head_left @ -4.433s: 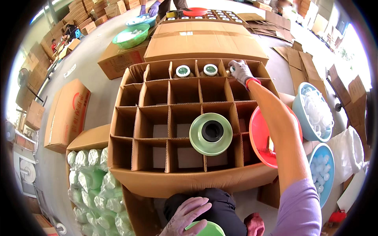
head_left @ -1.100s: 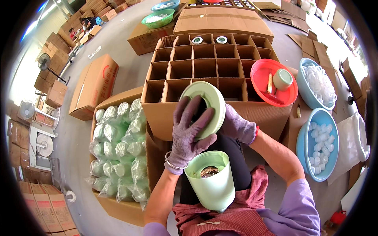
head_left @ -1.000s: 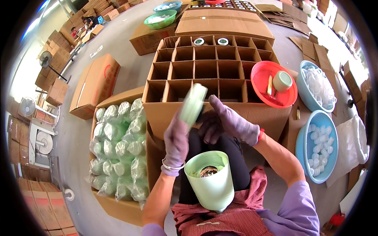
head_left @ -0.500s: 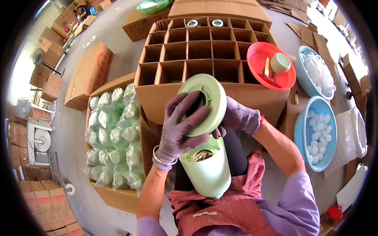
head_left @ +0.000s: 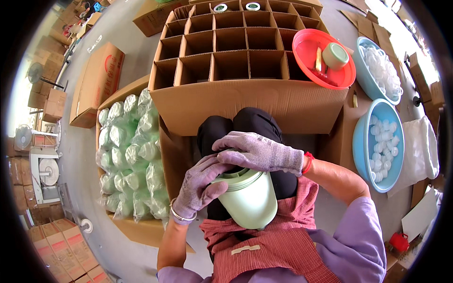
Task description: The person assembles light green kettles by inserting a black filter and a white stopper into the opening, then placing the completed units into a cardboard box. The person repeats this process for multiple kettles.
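A pale green thermos-like container (head_left: 252, 205) lies tilted in my lap, its rounded end toward me. Its round green lid (head_left: 241, 179) now sits on the open end. My left hand (head_left: 200, 184), in a grey-purple glove, curls around the left side of the lid, thumb on the near edge. My right hand (head_left: 259, 152), gloved too, lies across the top with its fingers bent over the far side. Both hands hide much of the lid, including its middle.
Ahead stands a divided cardboard box (head_left: 226, 96). A red basin (head_left: 302, 59) with a green cup (head_left: 335, 56) rests on its right corner. At left, a carton holds several plastic-wrapped green pieces (head_left: 134, 155). Blue basins (head_left: 361, 155) of white parts stand at right.
The lid, held up in my left hand before, has come down onto the container, covering its shiny inside. My right hand has moved over the lid's top. The view has shifted slightly.
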